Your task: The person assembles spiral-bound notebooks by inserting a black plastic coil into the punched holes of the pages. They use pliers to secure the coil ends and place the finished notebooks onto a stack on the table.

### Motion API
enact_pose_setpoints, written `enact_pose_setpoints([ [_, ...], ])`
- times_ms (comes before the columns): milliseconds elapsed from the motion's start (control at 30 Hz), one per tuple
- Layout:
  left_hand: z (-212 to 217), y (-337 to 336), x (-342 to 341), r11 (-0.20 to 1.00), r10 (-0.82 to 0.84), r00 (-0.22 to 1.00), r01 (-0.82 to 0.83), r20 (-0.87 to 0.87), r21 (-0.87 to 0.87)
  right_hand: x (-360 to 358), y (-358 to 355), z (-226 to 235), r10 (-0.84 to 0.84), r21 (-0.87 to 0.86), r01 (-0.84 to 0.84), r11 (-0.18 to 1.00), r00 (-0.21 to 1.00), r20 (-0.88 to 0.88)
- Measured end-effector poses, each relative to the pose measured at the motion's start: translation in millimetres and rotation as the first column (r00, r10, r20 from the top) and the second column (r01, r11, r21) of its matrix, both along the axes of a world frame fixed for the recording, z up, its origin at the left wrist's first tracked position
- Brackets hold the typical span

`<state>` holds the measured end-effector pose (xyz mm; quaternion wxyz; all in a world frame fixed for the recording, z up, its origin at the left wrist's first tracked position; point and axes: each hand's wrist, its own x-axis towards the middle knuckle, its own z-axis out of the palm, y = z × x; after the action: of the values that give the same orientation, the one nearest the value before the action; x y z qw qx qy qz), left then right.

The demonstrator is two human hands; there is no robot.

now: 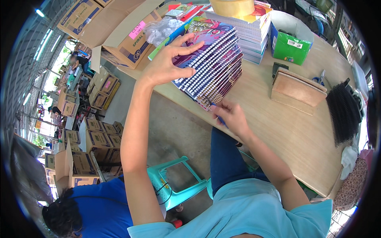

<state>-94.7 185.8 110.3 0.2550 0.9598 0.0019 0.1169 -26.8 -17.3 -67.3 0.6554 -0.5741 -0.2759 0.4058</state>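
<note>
So there's a leaning stack of spiral notebooks point(216, 65) sitting just above the middle of the frame, on the near-left edge of a long wooden table point(285, 135). The top cover is purple and pink, and the white and dark wire spines fan out toward the lower right of the stack.

The left hand point(168, 63) is up at center-top, fingers spread open and resting flat on the top cover and upper-left side of the stack, not gripping anything, more like steadying it. The right hand point(232, 117) is just below the stack's bottom corner, fingers curled closed around what looks like a thin blue pen point(219, 119), though it's mostly hidden by the fingers so I can't be sure. Its fingertips sit right at the lowest notebooks.

Behind that stack, at the top of the frame, there's a taller pile of notebooks point(254, 33) with a roll of tape point(232, 7) on top. To the right of it is a green packet point(289, 47), then a brown wooden block point(297, 89), blue scissors point(319, 78) and a bundle of black binding combs point(343, 113) at the far right.

Upper left has an open cardboard box point(131, 39). Lower left shows another person in a blue shirt point(99, 208), and a teal plastic stool point(178, 182) stands at bottom center.
</note>
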Motion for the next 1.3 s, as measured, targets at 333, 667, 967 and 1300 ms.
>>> enact_pose_setpoints([
  [333, -2, 3, -1, 1.000, 0.007, 1.000, -0.006, 0.008, -0.023, -14, -7, -6, -0.428, 0.358, 0.274, 0.893, 0.265, 0.864],
  [667, 0, 1, 1, 1.000, -0.019, 1.000, 0.019, 0.014, -0.003, -9, -7, -13, -0.077, 0.072, 0.065, 0.995, 0.981, 0.180],
  [967, 1, 1, 1, 1.000, 0.003, 1.000, -0.003, -0.012, -0.028, -17, -2, -24, -0.316, 0.169, 0.320, 0.932, 0.491, 0.812],
  [1300, 1, -1, 2, 0.992, -0.017, 0.999, 0.013, -0.034, -0.129, -14, -8, -25, -0.284, 0.143, 0.307, 0.941, 0.485, 0.827],
])
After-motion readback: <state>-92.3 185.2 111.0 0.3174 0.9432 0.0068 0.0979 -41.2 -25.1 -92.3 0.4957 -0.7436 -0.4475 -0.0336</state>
